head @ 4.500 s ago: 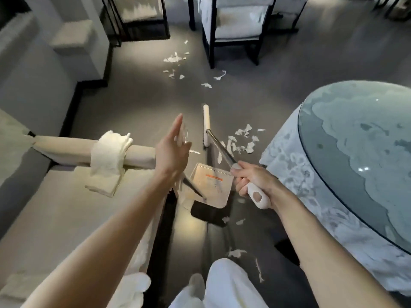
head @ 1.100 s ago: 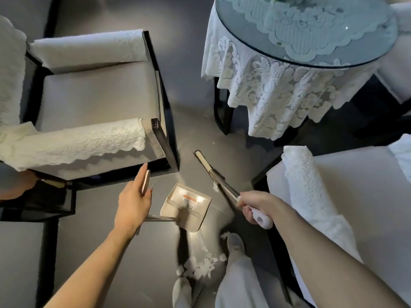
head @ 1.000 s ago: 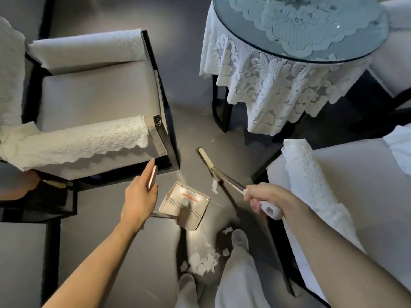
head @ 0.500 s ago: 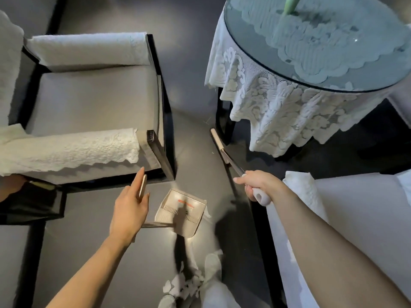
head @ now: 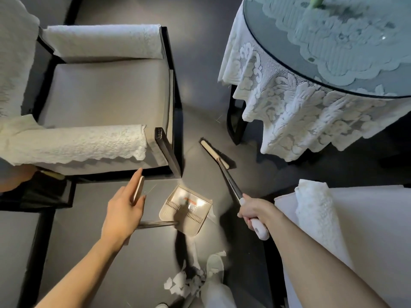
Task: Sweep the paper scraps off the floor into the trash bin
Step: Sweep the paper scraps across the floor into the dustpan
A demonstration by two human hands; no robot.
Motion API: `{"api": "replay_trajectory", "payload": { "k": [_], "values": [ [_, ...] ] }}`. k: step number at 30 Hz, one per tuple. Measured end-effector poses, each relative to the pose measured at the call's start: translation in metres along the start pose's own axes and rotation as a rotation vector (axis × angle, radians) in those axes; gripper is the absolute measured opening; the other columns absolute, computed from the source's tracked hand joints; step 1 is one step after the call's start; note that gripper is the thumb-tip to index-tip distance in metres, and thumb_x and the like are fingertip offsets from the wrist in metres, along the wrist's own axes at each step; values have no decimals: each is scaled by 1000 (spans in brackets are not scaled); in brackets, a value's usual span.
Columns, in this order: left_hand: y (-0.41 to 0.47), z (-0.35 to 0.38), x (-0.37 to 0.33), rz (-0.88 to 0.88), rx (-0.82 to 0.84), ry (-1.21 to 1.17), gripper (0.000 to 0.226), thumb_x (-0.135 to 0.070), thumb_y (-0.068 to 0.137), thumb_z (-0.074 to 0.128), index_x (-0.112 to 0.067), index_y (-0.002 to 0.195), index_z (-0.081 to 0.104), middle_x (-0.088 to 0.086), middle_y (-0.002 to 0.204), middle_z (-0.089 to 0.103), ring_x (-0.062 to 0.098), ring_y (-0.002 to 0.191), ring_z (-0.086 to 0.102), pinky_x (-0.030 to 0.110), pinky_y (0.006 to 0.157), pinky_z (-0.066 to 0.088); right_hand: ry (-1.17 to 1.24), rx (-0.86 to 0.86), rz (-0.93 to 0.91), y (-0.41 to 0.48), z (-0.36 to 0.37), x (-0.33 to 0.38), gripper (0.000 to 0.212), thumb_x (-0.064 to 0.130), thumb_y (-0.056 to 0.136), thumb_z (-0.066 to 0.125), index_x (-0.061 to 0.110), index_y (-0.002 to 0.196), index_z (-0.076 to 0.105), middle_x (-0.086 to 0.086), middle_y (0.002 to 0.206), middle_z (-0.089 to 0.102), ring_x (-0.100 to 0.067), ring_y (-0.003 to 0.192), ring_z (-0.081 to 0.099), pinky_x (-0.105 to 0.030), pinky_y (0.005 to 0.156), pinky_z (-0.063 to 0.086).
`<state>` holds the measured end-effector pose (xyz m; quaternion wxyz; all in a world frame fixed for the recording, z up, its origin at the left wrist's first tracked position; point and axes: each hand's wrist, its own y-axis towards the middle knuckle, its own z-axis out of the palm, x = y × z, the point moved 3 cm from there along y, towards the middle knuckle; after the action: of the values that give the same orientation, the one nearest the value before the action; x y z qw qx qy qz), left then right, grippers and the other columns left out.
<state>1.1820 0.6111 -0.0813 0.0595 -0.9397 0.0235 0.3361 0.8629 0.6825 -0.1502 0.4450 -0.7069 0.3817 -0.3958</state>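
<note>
My right hand (head: 254, 210) grips the white grip of a broom, whose metal shaft runs up-left to the beige broom head (head: 214, 154) resting on the dark floor between the armchair and the round table. My left hand (head: 124, 207) holds the top of the dustpan handle, fingers mostly straight along it. The beige dustpan (head: 186, 210) hangs just above the floor between my hands. A pile of white paper scraps (head: 184, 281) lies on the floor by my white shoe, below the dustpan. No trash bin is in view.
A black-framed armchair (head: 169, 138) with white lace covers stands at the left. A round glass-topped table (head: 289, 101) draped in lace fills the upper right. Another white-covered seat (head: 333, 218) sits at the right. A narrow strip of floor runs between them.
Since 4.5 s ago my view has turned to a different spot. In the last second the broom head moved up and away from the dustpan, and the scraps slid lower in view.
</note>
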Motion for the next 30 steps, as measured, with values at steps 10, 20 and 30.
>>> {"api": "replay_trajectory", "payload": {
  "k": [10, 20, 30],
  "values": [
    [-79, -63, 71, 110, -31, -32, 80, -8, 88, 64, -49, 144, 26, -6, 99, 53, 14, 83, 51, 31, 77, 40, -40, -41, 99, -104, 118, -86, 76, 7, 91, 51, 35, 152, 15, -8, 77, 57, -9, 50, 46, -19, 44, 42],
    [-163, -117, 132, 188, 8, -67, 75, -7, 88, 63, -41, 146, 30, 16, 116, 60, 27, 99, 56, 34, 85, 40, 360, -78, 102, -188, 247, -180, 81, -9, 86, 52, 37, 148, 28, -6, 60, 47, -9, 35, 37, -17, 35, 33],
    [-251, -142, 160, 174, -62, -18, 68, -4, 88, 63, -27, 147, 36, 18, 117, 59, 18, 95, 50, 34, 85, 39, -123, -97, 18, -172, 316, -187, 76, -3, 86, 43, 18, 152, 12, -17, 96, 59, -24, 71, 55, -35, 67, 50]
  ]
}}
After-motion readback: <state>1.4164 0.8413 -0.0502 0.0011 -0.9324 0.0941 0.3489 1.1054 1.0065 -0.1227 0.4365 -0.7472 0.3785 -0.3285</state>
